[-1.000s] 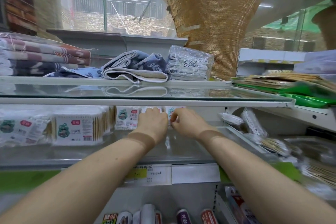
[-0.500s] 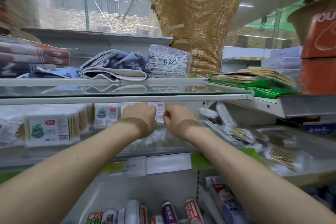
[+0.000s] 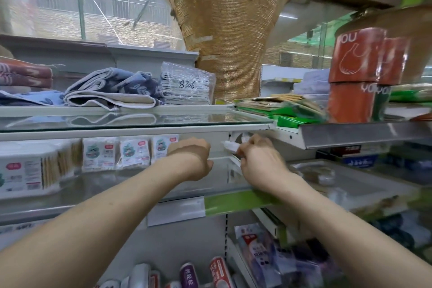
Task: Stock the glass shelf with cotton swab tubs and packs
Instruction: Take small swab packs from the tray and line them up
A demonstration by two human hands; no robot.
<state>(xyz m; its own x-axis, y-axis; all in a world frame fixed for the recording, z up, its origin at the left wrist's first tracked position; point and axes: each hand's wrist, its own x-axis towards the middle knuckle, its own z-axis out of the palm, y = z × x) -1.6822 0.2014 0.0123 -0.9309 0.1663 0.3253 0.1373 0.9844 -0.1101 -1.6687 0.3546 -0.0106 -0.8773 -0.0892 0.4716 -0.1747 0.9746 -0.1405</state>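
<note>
Three cotton swab packs (image 3: 134, 153) stand in a row at the back of the glass shelf (image 3: 131, 188), beside a large swab tub (image 3: 23, 172) at the left. My left hand (image 3: 192, 158) is curled next to the rightmost pack (image 3: 162, 146); its fingers are hidden, so I cannot tell whether it holds anything. My right hand (image 3: 257, 161) is at the shelf's right end and pinches a small white plastic pack (image 3: 230, 145) near the shelf bracket.
The glass shelf above (image 3: 140, 121) carries folded towels (image 3: 109, 91) and a bagged stack marked 8306 (image 3: 187, 86). Red cylindrical packs (image 3: 355, 72) stand at the upper right. Bottles (image 3: 189, 273) and boxes fill the lower shelf. Blurred goods lie on the right-hand shelf (image 3: 350, 182).
The view has swung right. My right hand left the standing packs and moved right to the white pack at the shelf's end. My left hand stays by the rightmost standing pack.
</note>
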